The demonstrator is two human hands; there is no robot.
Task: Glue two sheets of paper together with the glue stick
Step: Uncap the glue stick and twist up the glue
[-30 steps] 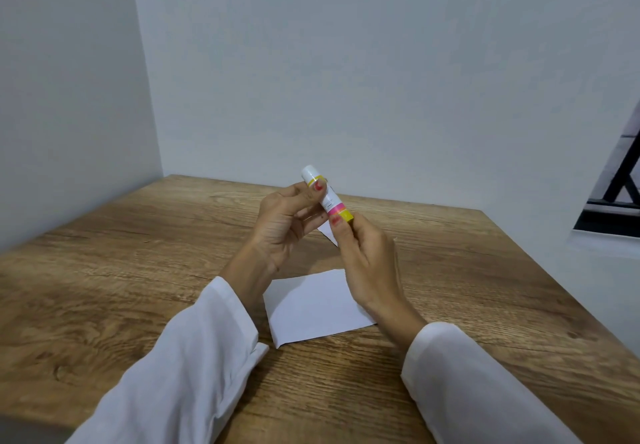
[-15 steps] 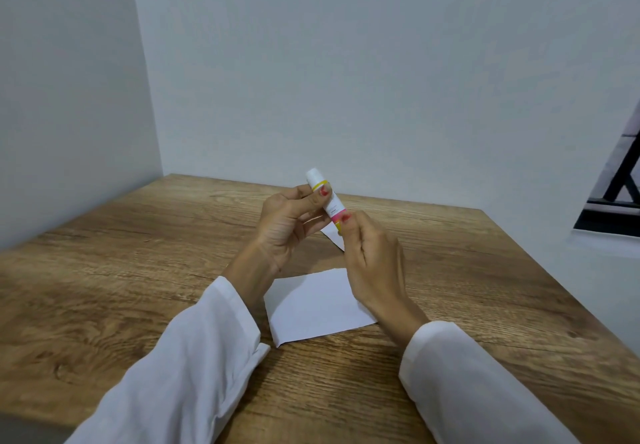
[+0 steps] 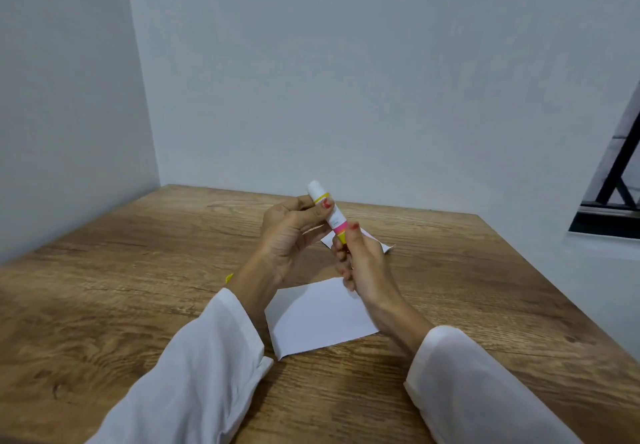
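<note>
- Both hands are up above the desk (image 3: pixel 138 288), holding the glue stick (image 3: pixel 328 211) between them, tilted with the white capped end pointing up and away.
- The left hand (image 3: pixel 291 236) has its fingers curled round the upper part of the stick, thumb pressed against the white body just below the yellow ring near the cap.
- The right hand (image 3: pixel 363 263) pinches the bottom end, thumb right by the pink and yellow bands, other fingers curled in underneath. So both hands have a proper grip, neither is loose.
- The cap looks like it's on, white rounded tip and all. Can't tell if it's loosened.
- Sheet of paper (image 3: pixel 322 315) lies flat on the wood desk right under the wrists, near edge pointing back toward the person, partly covered by the left forearm.
- Second sheet (image 3: pixel 375 241) sits further back on the desk, mostly hidden behind the hands, only a corner and a sliver showing. The two sheets look apart, but the hands block the gap, so can't say for sure.
- A tiny yellow thing (image 3: pixel 229 278) pokes out just beside the left wrist, too small to tell what it is.
- White sleeves (image 3: pixel 194 381) on both arms, plain pale walls (image 3: pixel 346 80) behind, a dark window frame (image 3: pixel 620 180) off at the right edge.
</note>
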